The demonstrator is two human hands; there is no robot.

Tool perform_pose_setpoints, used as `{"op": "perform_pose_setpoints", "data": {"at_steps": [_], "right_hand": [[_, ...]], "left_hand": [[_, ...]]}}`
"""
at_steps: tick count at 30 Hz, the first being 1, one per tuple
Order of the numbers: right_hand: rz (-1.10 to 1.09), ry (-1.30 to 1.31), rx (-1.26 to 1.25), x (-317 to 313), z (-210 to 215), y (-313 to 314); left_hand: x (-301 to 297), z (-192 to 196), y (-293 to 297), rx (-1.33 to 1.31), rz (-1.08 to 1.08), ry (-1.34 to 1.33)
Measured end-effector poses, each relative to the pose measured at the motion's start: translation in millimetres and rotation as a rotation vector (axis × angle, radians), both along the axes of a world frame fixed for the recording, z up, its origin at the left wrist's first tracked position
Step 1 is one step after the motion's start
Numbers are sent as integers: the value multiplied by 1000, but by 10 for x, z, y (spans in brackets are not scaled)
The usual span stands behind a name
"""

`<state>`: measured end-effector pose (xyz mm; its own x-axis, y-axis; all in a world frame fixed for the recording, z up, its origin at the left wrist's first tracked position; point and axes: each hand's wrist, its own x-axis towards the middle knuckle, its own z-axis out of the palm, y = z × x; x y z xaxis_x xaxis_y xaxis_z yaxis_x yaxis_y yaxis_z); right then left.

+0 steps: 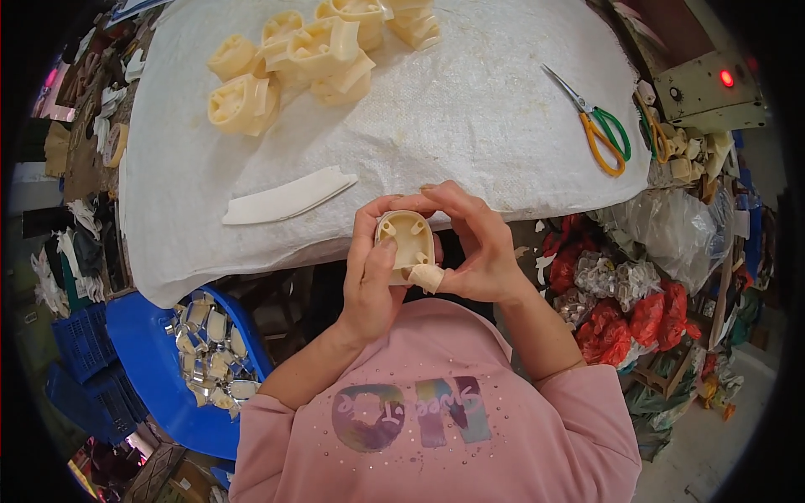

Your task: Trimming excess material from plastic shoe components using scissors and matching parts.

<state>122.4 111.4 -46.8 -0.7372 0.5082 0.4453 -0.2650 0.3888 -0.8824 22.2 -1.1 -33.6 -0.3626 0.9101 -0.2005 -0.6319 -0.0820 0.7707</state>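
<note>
Both hands hold a cream plastic shell (408,237) just off the table's near edge, its hollow side with small posts facing up. My left hand (373,272) grips its left side, thumb over the rim. My right hand (482,243) curls round the far and right sides. A beige strip (425,277) sits at the lower right by my right thumb; whether it is on the thumb or the shell I cannot tell. Beyond my hands lies a curved white strip stack (289,195). More cream plastic shells (323,50) are heaped at the table's far side.
A white woven sheet (453,109) covers the table. Scissors (599,134) with orange and green handles lie at the right. A blue tub (138,339) of shiny metallic and cream parts stands at lower left. Red plastic bags (608,331) and a control box (713,92) are on the right.
</note>
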Motion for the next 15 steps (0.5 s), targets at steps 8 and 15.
{"op": "perform_pose_setpoints", "data": {"at_steps": [8,15], "right_hand": [[125,-99,-44,27,132,30],[122,22,-229,-43,-13,-91]], "left_hand": [[-137,71,17,-14,-61,-174],[-109,-31,-42,-36,-50,10]]}}
